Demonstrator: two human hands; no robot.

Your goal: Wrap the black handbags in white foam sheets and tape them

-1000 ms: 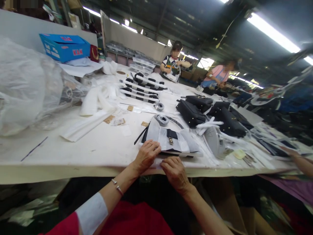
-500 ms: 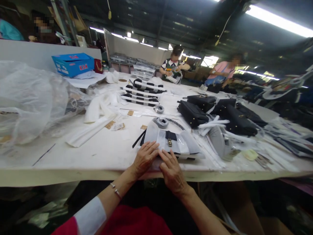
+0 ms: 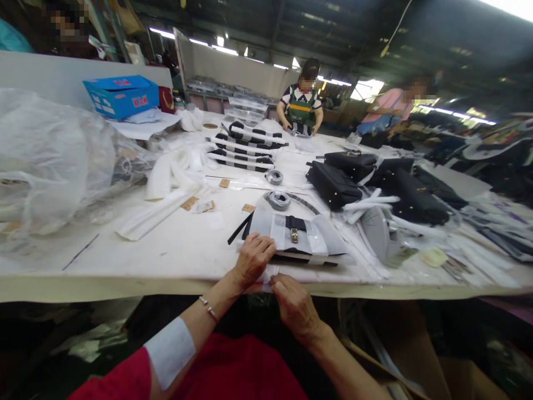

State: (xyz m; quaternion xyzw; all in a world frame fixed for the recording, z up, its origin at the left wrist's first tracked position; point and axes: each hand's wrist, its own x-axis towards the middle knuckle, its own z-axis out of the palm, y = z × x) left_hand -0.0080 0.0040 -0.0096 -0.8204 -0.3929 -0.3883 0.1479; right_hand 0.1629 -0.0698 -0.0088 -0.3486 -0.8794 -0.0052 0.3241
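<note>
A black bag [image 3: 294, 236] wrapped in pale sheets and clear film lies near the table's front edge, its gold clasp facing up. On its left front corner rests my left hand [image 3: 255, 258], fingers bent and close together; whether it grips the wrapping is hard to see. My right hand [image 3: 293, 303] is closed in a pinch on a piece of thin clear film [image 3: 270, 273] at the table edge, just in front of the bag. A coiled wrapped strap [image 3: 278, 200] sits behind the bag.
Striped wrapped bags [image 3: 245, 147] are stacked farther back. Black bags [image 3: 333, 186] and white rolls lie to the right. Large plastic sheeting [image 3: 54, 161] and a blue box [image 3: 120, 97] are on the left. One person [image 3: 300, 105] works across the table, another at back right.
My right hand has drawn back from the bag toward the table edge and closed on film. My left hand's fingers have bent. The person across the table has lowered their hands to the tabletop.
</note>
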